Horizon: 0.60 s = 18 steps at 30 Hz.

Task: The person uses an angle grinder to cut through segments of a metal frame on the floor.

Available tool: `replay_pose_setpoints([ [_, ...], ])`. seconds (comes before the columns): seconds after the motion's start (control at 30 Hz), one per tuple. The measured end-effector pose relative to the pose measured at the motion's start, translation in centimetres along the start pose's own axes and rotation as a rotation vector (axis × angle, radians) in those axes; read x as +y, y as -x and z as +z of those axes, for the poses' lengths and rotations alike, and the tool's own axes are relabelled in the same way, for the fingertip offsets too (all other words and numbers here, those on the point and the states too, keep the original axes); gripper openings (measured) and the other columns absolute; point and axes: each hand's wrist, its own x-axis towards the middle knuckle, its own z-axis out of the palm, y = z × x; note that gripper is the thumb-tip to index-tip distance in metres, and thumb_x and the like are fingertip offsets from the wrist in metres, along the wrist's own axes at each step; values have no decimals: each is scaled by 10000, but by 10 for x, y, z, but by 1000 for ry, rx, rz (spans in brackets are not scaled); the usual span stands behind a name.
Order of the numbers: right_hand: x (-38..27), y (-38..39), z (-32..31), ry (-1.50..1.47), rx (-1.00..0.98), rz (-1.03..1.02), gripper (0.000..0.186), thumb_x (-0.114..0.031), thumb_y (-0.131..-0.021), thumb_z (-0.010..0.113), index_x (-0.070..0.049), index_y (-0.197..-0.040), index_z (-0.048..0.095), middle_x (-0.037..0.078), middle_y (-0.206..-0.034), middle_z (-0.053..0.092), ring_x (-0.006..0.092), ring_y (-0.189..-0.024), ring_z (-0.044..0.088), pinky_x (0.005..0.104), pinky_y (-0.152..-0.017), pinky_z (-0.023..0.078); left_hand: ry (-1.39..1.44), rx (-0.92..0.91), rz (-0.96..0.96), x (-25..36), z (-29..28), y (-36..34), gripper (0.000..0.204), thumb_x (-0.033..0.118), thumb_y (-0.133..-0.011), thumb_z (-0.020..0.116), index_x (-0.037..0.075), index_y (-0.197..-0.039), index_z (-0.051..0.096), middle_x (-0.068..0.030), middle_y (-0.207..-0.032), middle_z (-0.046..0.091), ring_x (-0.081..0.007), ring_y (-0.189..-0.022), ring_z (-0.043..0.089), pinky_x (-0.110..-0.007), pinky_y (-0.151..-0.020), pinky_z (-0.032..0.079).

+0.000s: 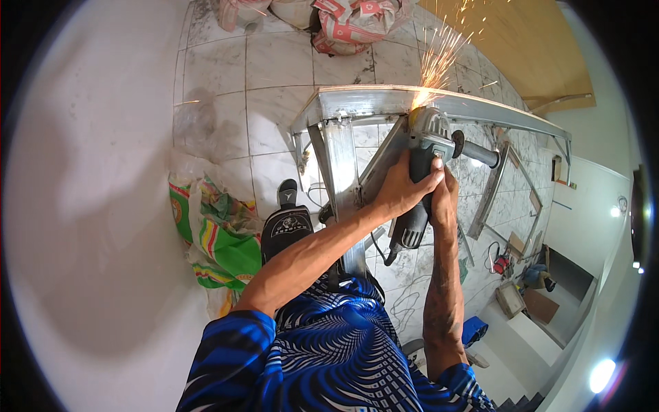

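Both my hands are wrapped round the dark body of an angle grinder [421, 168]. My left hand [405, 184] grips it from the left, while my right hand [445, 196] closes on its right side. Sparks [436, 65] fly up and away from where the grinder's disc meets the far bar of a metal frame [371, 103]. The side handle [480, 154] sticks out to the right with no hand on it. A cord leaves the grinder's lower end. My hands hide part of the grinder's body.
Green printed sacks [226, 237] lie at the left by the wall. Pink and white bags [357, 24] sit on the tiles at the far side. A wooden panel [511, 44] is at the far right. Metal frame pieces [494, 192] and a red tool [502, 264] lie on the right.
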Motion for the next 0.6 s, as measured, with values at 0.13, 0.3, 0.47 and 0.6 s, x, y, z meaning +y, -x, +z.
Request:
replay_pose_setpoints([
  [0.13,-6,4,1,4,3,7,671,-535,-940,571,64,-1242,550,150,-1069,637,199,-958,595,320,-853,474,-20,12,3,0,1,0,659,445,-843,704,-79,-1184,497,-230,-998,643,-302,-938,647,-391,-819,500],
  [0.3,-7,2,-1,9,-14,4,698,-524,-941,576,94,-1263,530,165,-1091,638,202,-978,597,313,-865,473,-18,23,37,-2,1,-1,648,441,-844,704,-81,-1172,504,-232,-997,649,-295,-932,654,-388,-808,505],
  [0.47,-4,0,-2,17,-1,15,717,-544,-937,570,88,-1272,528,159,-1100,635,204,-986,596,318,-871,471,-18,18,17,-1,2,-1,657,444,-844,706,-80,-1181,500,-233,-1008,651,-292,-937,655,-386,-810,508],
  [0.6,-13,7,3,-4,3,23,730,-553,-934,568,91,-1277,526,159,-1106,634,208,-997,596,315,-883,468,-21,35,29,0,2,0,679,450,-840,710,-83,-1199,490,-230,-1012,651,-283,-946,653,-386,-815,509],
])
